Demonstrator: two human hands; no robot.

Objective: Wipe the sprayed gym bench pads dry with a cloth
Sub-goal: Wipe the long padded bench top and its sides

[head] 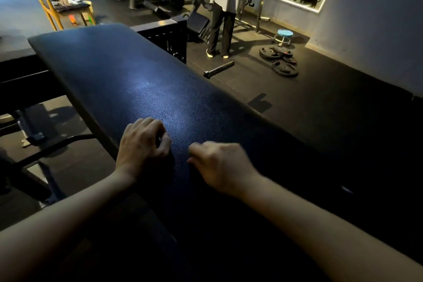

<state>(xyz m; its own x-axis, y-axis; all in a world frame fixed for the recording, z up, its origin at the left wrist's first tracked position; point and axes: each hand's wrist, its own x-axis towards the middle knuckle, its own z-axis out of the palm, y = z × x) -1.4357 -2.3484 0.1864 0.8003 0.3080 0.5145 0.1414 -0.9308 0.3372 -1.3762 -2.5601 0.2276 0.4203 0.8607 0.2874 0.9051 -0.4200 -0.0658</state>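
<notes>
We are resting both hands on the bench pad (pixel 128 80), left hand (pixel 143 144) curling round a small dark object (pixel 159 139) we cannot identify, right hand (pixel 219 165) just beside it, fingers tucking under, hold untellable, and beyond the grip the pad is stretching away towards a steel bar (pixel 219 68) and weight plates (pixel 281 62).

Head view — close above bench pad (pixel 142 89), facing forward, down

- Pad (pixel 142 89) is carrying the left hand (pixel 143 144) and right hand (pixel 223 165), both lying knuckles-up on its near part.
- Floor (pixel 297 110) is bearing plates (pixel 281 59), a bar (pixel 218 69) and a stool (pixel 285 36).
</notes>
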